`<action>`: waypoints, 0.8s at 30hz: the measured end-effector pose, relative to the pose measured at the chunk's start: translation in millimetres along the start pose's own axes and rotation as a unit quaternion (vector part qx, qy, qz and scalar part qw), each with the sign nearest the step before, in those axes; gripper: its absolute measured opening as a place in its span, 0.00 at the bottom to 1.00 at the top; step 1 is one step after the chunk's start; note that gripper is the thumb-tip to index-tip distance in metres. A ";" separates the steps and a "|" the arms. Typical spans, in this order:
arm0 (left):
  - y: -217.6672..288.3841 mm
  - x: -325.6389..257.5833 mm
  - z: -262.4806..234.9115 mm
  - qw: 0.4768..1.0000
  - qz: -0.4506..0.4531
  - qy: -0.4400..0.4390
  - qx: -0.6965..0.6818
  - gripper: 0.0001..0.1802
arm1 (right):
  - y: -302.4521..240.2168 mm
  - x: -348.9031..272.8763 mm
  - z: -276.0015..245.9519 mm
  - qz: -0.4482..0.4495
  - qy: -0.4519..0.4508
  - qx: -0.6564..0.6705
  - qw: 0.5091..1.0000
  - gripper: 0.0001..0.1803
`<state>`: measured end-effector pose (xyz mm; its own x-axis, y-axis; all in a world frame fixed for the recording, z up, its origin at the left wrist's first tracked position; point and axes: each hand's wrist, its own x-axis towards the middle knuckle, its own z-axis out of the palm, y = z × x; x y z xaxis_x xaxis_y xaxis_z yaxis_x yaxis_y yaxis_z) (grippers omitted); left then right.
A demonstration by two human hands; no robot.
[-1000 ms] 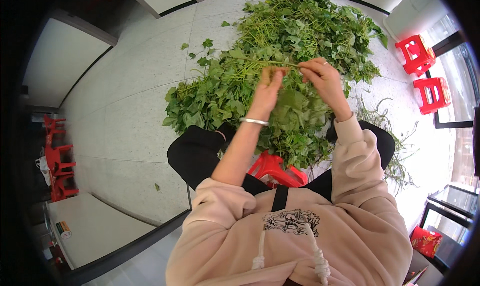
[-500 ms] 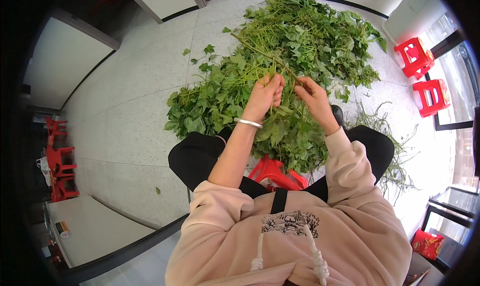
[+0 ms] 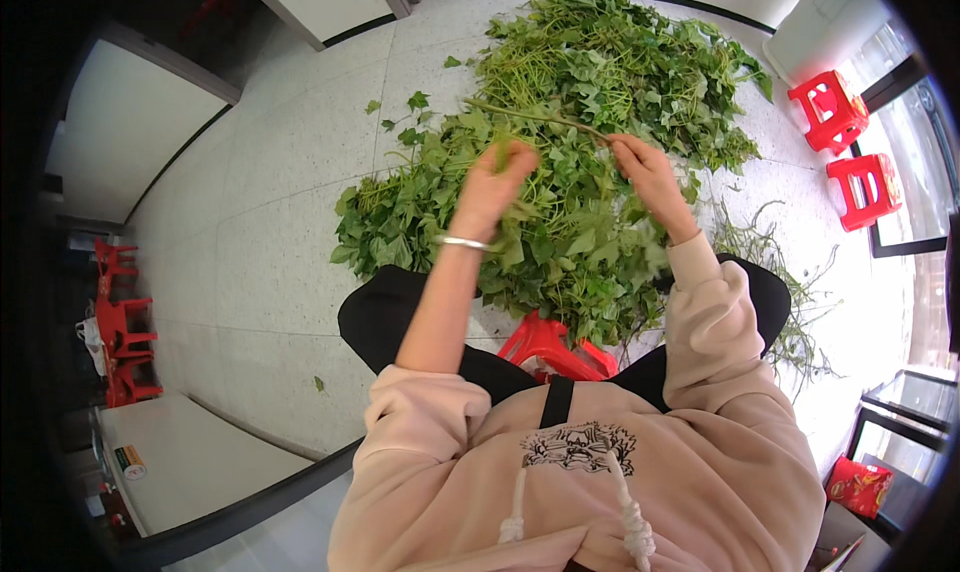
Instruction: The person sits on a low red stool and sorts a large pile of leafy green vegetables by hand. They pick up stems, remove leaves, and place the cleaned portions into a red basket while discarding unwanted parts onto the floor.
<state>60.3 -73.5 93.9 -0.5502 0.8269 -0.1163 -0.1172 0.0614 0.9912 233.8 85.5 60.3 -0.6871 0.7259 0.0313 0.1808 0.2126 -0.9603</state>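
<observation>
A long, thin green-brown stem (image 3: 545, 118) stretches leftward from my right hand (image 3: 650, 177), whose fingers pinch its right end. My left hand (image 3: 490, 187), with a silver bangle at the wrist, is closed around leaf stalks; motion blurs them and the leaves hanging below. Both hands are held apart above a heap of leafy green vines (image 3: 400, 222) that lies between my knees. A larger mound of the same leafy vines (image 3: 625, 72) spreads on the floor beyond. Bare stems (image 3: 790, 282) lie scattered by my right knee.
A red plastic stool (image 3: 543, 340) stands just in front of me. Two more red stools (image 3: 828, 112) are at the right by the glass. Red chairs (image 3: 125, 327) stand far left, near a white counter (image 3: 200, 462). Loose leaves (image 3: 418, 102) dot the tiled floor.
My hands have drawn apart: the left moved left with its leaf stalks, the right slightly right with the stem. The stem now lies closer to level.
</observation>
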 end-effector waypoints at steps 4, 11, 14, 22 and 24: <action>-16.7 2.3 46.6 0.985 0.050 -0.047 0.156 0.11 | -27.8 -3.2 25.2 -0.136 -0.015 -0.015 0.990 0.14; -9.1 2.6 37.4 0.996 -0.063 -0.068 0.010 0.08 | -19.9 -21.8 31.6 -0.070 -0.051 0.080 0.993 0.13; -2.3 -0.5 39.4 0.996 -0.041 -0.080 -0.013 0.10 | -6.5 -33.0 33.2 -0.056 -0.035 0.001 0.998 0.11; 7.3 -2.2 17.8 0.993 -0.014 -0.091 0.073 0.11 | -17.4 -29.9 24.7 -0.107 0.030 -0.058 0.992 0.09; 7.5 -2.4 5.3 0.992 0.007 -0.080 0.100 0.12 | -4.4 -20.0 18.7 -0.175 0.041 -0.113 0.977 0.09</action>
<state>65.1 -72.1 102.0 -0.4104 0.9056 -0.1070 0.0643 0.1458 0.9872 233.6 57.8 58.7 -0.6768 0.6319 0.3777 0.1021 0.5886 -0.8019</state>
